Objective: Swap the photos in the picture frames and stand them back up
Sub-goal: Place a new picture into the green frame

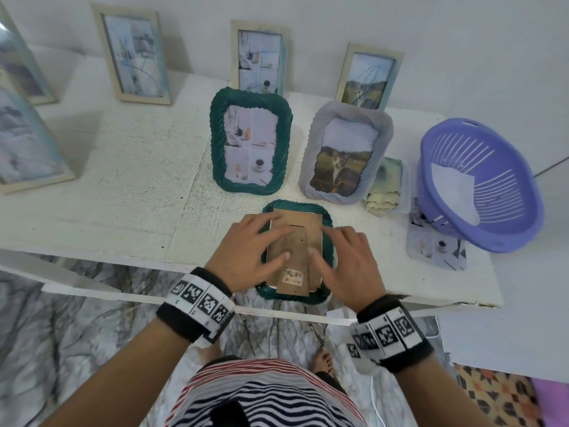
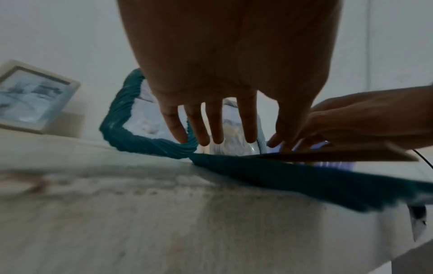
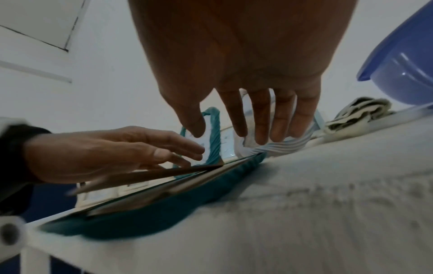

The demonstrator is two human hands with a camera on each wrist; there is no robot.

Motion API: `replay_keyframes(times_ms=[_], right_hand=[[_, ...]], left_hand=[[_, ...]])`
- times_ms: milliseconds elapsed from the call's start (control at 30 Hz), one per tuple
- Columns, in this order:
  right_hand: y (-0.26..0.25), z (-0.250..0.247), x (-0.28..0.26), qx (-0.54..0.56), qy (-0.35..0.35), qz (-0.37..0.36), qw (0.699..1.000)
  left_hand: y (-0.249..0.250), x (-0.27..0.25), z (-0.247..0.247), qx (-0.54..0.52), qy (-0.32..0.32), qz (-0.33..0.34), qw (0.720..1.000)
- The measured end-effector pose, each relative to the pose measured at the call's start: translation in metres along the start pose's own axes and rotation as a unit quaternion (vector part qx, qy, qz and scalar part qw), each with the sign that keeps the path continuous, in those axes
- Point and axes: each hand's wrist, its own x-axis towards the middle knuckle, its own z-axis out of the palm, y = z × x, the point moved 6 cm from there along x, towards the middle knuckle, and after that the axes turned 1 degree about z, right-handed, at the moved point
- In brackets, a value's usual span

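Observation:
A teal rope-rimmed frame [image 1: 294,298] lies face down at the table's front edge, its brown cardboard backing [image 1: 297,232] facing up. My left hand [image 1: 249,251] lies flat on the backing's left side with the fingers spread. My right hand [image 1: 348,260] covers the right side, thumb on the cardboard. In the right wrist view the backing's stand flap [image 3: 152,176] is raised a little under the left hand [image 3: 105,152]. Behind stand a second teal frame [image 1: 251,143] and a lilac frame [image 1: 345,152], each with a photo. The photo in the face-down frame is hidden.
A purple basket [image 1: 480,186] holding white paper sits at the right, with a clear sheet over a photo [image 1: 437,248] in front of it. A folded cloth [image 1: 388,186] lies beside the lilac frame. Several wooden frames [image 1: 135,57] lean on the back wall.

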Motion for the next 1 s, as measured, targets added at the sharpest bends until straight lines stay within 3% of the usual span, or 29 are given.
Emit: replay_keyframes(times_ms=[133,300,567,833,1000], right_hand=[[0.024,0.012,0.027,-0.053,-0.032,0.041,0.997],[0.028,0.022,0.035,-0.060,-0.077,0.053,0.994],[0.043,0.019,0.036,0.079,-0.126,0.129,0.980],[0.043,0.019,0.035,0.077,-0.114,0.118,0.983],[0.022,0.016,0.027,0.000,-0.086,0.070,0.994]], left_hand=[[0.004,0.016,0.011,0.070,-0.062,-0.002,0.996],[0.004,0.018,0.013,0.083,-0.045,-0.005,0.996],[0.002,0.020,0.016,0.069,-0.038,-0.002,0.997],[0.000,0.019,0.017,0.059,-0.027,-0.003,0.998],[-0.008,0.019,0.017,-0.001,-0.049,-0.023,0.999]])
